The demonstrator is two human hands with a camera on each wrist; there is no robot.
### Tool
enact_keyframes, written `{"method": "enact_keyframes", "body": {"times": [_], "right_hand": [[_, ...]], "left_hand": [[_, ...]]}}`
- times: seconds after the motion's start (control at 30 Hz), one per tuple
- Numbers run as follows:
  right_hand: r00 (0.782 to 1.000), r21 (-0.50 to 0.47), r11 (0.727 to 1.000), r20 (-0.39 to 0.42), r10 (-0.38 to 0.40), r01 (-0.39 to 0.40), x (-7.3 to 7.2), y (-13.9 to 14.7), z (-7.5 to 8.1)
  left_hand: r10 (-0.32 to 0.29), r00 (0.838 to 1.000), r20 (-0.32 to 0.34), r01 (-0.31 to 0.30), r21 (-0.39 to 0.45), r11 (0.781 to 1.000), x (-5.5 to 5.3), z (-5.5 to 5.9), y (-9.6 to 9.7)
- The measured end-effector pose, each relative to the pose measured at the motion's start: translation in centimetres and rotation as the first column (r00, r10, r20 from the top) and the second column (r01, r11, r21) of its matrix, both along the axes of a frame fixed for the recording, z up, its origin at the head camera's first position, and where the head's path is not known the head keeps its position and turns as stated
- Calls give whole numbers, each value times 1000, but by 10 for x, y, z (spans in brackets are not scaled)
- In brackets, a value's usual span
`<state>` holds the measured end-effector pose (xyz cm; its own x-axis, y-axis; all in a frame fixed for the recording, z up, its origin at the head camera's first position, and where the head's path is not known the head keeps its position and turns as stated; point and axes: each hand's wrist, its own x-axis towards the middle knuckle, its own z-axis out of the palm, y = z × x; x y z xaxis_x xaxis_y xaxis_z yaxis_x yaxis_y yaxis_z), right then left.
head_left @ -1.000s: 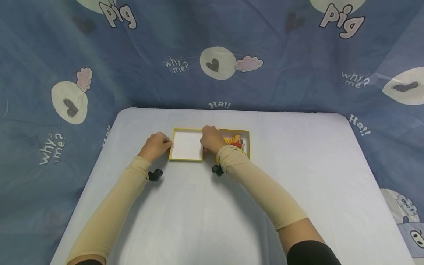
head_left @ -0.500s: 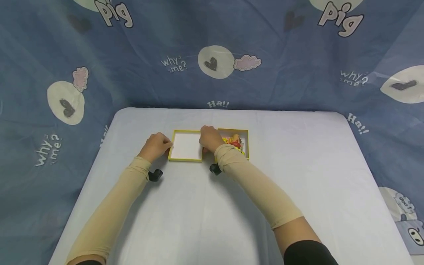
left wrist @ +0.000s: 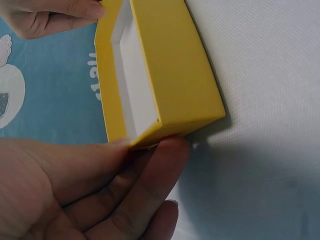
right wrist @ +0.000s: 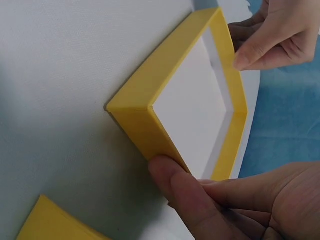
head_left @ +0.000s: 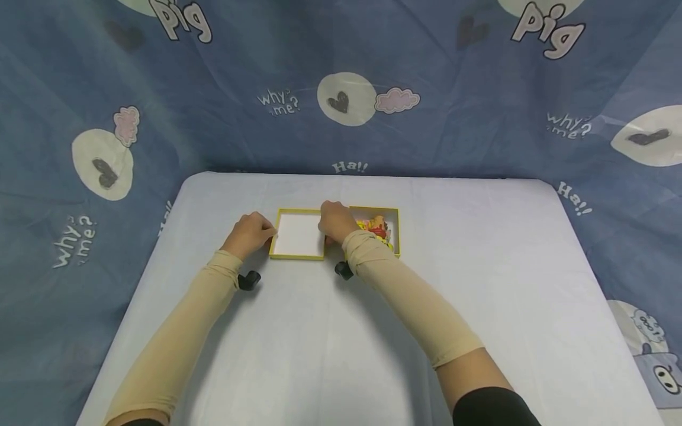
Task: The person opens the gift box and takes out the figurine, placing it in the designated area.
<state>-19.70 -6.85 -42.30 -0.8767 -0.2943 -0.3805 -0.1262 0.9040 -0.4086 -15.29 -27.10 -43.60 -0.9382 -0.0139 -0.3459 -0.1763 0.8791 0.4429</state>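
Note:
A shallow yellow box lid point(head_left: 299, 234) with a white inside lies open side up toward the back of the white table. My left hand point(head_left: 248, 235) pinches its left wall; in the left wrist view the thumb sits at the rim and a finger lies against the outside. The right wrist view shows my right hand point(right wrist: 225, 200) gripping the opposite wall, thumb at the rim and fingers outside. Right beside it, partly behind my right hand and sleeve, stands a matching yellow box point(head_left: 398, 232). Small red, orange and yellow toy-like pieces point(head_left: 379, 228) lie in that box.
The white-covered table point(head_left: 501, 284) reaches out around both box parts, its back edge just beyond them. A blue printed cloth point(head_left: 458, 130) hangs behind. Black wrist cameras point(head_left: 248, 280) sit under both wrists, low over the table.
The view has shifted slightly; both hands keep their hold on the lid, and the two box parts stay side by side.

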Motion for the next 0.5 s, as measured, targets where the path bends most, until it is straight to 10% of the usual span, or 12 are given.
{"method": "enact_keyframes", "body": {"times": [0.5], "right_hand": [[999, 26, 1000, 44, 12, -14, -2, -1, 2]], "left_hand": [[-31, 1000, 3, 31, 24, 999, 0, 1, -1]]}}
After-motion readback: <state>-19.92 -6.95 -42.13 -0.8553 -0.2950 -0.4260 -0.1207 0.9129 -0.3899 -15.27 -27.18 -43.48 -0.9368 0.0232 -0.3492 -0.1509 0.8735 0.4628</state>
